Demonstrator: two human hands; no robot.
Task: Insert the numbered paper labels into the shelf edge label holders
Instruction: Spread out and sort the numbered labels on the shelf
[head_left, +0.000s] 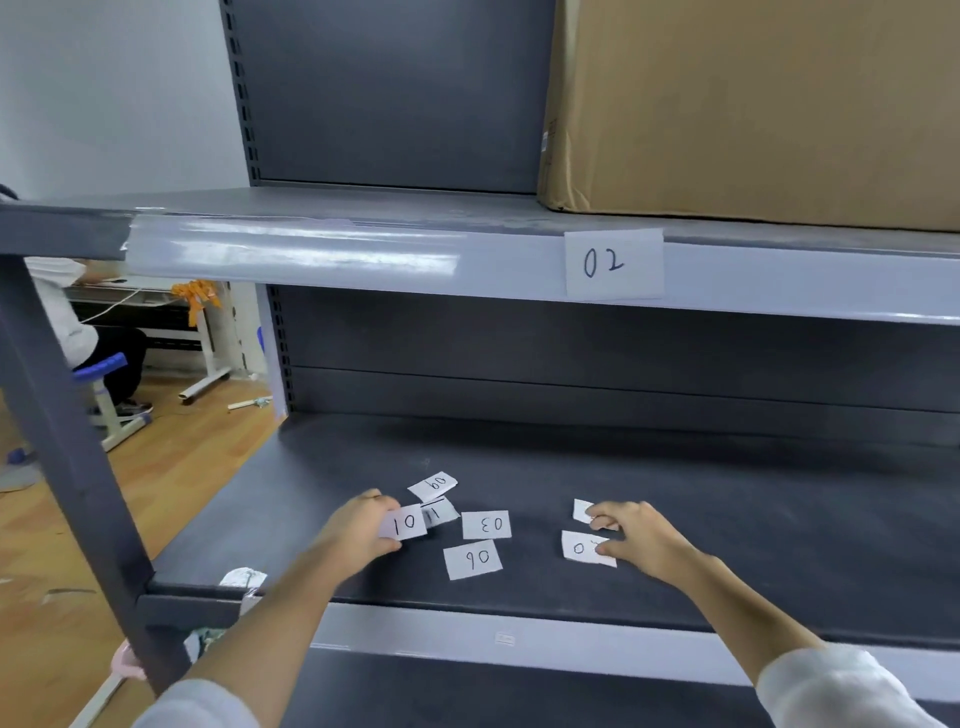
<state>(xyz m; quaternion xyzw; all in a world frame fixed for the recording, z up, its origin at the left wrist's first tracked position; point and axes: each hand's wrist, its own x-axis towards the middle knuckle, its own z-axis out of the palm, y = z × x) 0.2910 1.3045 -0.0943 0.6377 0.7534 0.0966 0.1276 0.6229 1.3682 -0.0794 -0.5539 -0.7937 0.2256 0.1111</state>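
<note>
Partly hidden, left hand (358, 525) pinches label 10 (405, 522); right hand (631, 538) grip unclear.

Head view, down onto shelf (519, 467)

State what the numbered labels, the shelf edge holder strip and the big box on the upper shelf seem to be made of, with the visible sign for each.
Numbered labels: thin white paper, matte, with uneven cut edges and handwritten ink.
Holder strip: probably clear glossy plastic; it shows bright streaks of glare.
Box: brown corrugated cardboard, dull, with a slightly crushed bottom corner.
</note>
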